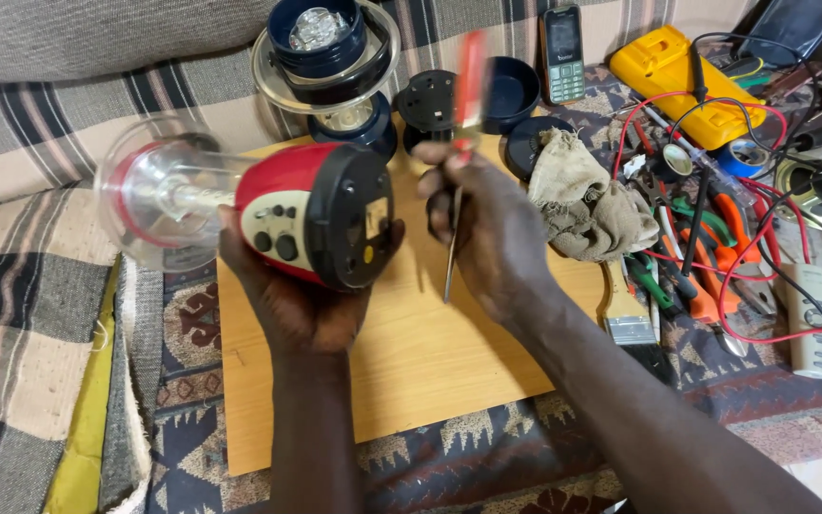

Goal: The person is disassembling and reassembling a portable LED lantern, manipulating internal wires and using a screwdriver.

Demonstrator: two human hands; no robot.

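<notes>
Red plastic lantern with clear domed lens and black base, held sideways over the wooden board's far-left corner, left hand cupped beneath its body; right hand pinching a red-handled screwdriver; probably light, rigid, lens fragile—hold by the body.

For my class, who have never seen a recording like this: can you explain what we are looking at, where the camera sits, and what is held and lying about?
One camera, worn on a person's head, looks down at two bare hands. The left hand holds a red lantern with a clear dome, its black base turned toward the right hand, whose grip is closed on a red-handled screwdriver. Below lies a wooden board on a patterned cloth. Around it: a blue lantern taken apart, a rag, a paintbrush, pliers, wires, a yellow meter and a small phone.
</notes>
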